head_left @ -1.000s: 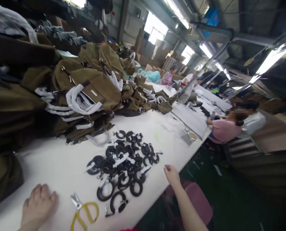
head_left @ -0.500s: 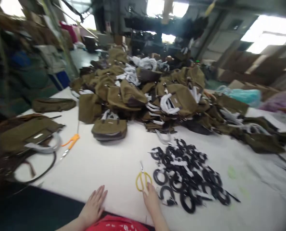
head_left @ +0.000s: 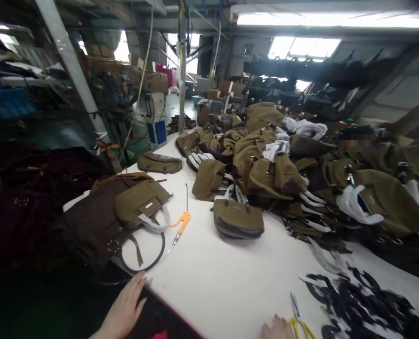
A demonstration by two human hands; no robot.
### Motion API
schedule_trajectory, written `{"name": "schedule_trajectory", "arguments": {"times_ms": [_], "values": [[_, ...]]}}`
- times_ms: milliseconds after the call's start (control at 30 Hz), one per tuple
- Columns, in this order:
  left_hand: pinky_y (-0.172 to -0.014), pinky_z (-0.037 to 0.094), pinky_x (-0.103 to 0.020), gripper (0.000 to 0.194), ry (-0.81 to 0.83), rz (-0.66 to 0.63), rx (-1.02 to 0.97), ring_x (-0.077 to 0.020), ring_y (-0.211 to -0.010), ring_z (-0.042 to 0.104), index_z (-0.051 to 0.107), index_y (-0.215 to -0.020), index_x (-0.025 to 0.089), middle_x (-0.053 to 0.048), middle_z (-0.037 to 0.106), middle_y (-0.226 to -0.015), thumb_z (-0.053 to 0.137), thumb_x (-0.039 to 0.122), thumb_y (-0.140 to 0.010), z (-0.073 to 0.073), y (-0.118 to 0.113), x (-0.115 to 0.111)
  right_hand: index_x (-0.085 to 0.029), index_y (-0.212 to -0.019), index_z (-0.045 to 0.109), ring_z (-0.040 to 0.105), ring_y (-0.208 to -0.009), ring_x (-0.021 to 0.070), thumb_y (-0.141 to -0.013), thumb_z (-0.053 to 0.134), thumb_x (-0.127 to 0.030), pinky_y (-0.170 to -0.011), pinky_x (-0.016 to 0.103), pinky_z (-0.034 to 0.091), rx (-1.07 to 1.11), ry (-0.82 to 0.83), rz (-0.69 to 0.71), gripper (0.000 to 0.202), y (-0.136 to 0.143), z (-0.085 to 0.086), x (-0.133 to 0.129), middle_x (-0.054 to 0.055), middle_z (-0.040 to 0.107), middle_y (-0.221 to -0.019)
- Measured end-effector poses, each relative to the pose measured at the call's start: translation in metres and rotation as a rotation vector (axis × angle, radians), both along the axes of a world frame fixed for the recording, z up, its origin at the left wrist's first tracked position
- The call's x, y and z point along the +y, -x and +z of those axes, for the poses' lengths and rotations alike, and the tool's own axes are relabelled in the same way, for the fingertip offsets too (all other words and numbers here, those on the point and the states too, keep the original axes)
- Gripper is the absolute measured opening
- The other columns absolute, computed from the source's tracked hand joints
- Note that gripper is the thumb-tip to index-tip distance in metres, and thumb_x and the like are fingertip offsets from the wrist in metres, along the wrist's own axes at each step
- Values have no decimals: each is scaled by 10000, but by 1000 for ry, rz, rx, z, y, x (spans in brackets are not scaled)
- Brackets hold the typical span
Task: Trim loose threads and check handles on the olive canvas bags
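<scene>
Left hand (head_left: 124, 303) shifted along front bench (head_left: 209, 278) edge
Brown bag (head_left: 85, 230) is thereby made reachable, left hand spread, empty; right hand's (head_left: 277, 328) grip beside scissors (head_left: 297, 312) cannot be determined.

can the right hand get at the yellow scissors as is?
Likely yes. The right hand is right beside the handles of the yellow scissors, with nothing seen between or on top. The pile of black straps lies on the far side, out of the way.
</scene>
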State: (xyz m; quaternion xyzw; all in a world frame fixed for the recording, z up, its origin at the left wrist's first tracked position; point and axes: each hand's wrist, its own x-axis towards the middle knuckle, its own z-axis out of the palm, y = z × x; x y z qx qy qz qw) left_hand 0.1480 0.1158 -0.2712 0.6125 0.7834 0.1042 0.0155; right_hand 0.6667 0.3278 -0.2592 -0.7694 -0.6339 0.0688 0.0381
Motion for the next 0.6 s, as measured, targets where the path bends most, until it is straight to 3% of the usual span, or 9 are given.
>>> {"name": "schedule_trajectory", "arguments": {"times_ms": [100, 167, 300, 433, 500, 600], "values": [[-1163, 390, -424, 517, -2, 171, 20, -304, -1386, 444, 533, -1354, 46, -191, 509, -1462, 401, 296, -922, 37, 65, 44, -38, -1115, 658, 560, -1258, 409, -648, 427, -421, -1105, 468, 430, 131, 4, 145, 647, 59, 7, 6, 298, 612, -1265], [-1179, 346, -451, 551, -12, 202, 18, -326, -1412, 391, 464, -1388, -2, -227, 452, -1492, 396, 291, -926, 52, 94, 82, -8, -1134, 650, 587, -1219, 409, -667, 427, -432, -1100, 472, 434, 245, 51, 207, 669, 91, 13, 13, 294, 630, -1230], [-1217, 236, -445, 572, -37, 202, 15, -320, -1460, 288, 377, -1453, 17, -222, 338, -1560, 414, 218, -918, 65, 123, 152, -83, -1062, 696, 641, -1154, 358, -708, 424, -449, -1056, 429, 482, 347, 105, 281, 577, 134, 20, 32, 229, 691, -1158], [-1221, 165, -470, 559, -18, 168, 19, -322, -1483, 234, 476, -1399, 77, -199, 300, -1587, 448, 72, -841, 74, 140, 200, -194, -976, 725, 676, -1102, 302, -714, 447, -465, -999, 378, 528, 442, 122, 352, 468, 160, 20, 47, 136, 734, -1105], [-1204, 193, -476, 460, 13, 142, 10, -322, -1459, 293, 595, -1259, 91, -197, 388, -1541, 436, 39, -831, 82, 151, 218, -207, -950, 733, 683, -1086, 301, -697, 479, -480, -957, 379, 553, 529, 157, 363, 450, 168, 21, 51, 122, 740, -1085], [-1073, 384, -443, 290, 64, 115, -21, -300, -1225, 563, 655, -1035, 97, -198, 649, -1235, 412, 77, -877, 106, 170, 238, -199, -895, 744, 693, -1043, 324, -671, 521, -528, -909, 406, 571, 668, 224, 300, 456, 185, 39, 54, 135, 749, -1045]]}}
